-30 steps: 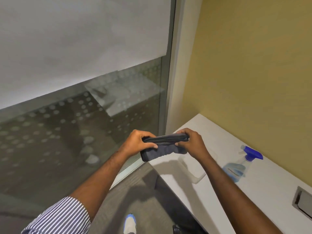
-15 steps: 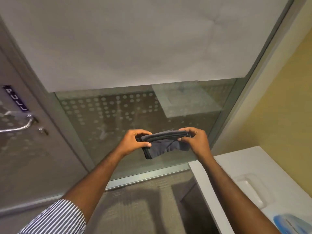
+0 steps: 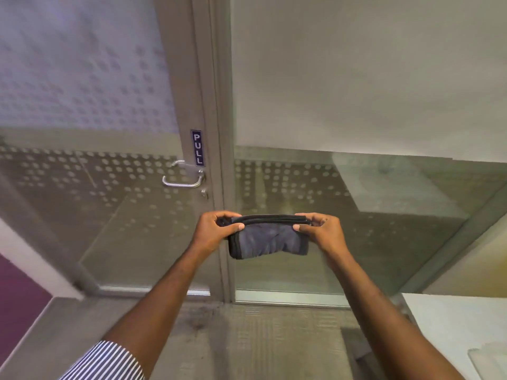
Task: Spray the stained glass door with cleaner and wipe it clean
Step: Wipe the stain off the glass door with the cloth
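Cloth (image 3: 267, 239) pinched between both hands.

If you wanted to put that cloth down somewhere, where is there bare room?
The white desk at lower right shows a bare patch beside the glass wall. The carpet between the arms, below the door, is bare too. It is crowded only mid-frame, where the left hand and right hand pinch the cloth.

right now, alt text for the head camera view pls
Two bare hands, left hand and right hand, hold a folded dark cloth by its ends in front of a glass door with a metal handle and a PULL sign.
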Demonstrator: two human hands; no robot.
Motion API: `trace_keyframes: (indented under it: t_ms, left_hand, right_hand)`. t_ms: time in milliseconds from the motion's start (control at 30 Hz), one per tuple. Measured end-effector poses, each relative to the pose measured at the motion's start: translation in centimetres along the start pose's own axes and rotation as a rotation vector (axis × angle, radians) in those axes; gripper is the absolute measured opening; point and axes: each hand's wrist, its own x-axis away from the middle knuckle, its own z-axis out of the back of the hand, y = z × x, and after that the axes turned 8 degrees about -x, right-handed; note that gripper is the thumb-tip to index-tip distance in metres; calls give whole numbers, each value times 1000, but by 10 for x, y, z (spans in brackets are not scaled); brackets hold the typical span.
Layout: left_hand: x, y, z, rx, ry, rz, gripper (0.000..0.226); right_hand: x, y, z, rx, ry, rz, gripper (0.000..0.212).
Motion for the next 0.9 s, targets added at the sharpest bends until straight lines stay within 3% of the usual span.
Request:
trace_keyframes:
  t_ms: [233,467,900]
  left_hand:
    - [35,-23,138,2,222,34,20]
    - [60,-22,258,-19,563,-22,21]
    - [70,-51,439,-70,744,-12,20]
  right_hand:
    - [3,-16,-147,20,-163,83,27]
    - [0,-44,-284,15,-295,165,29]
    - [-19,-59,-485,-26,-452,234,26]
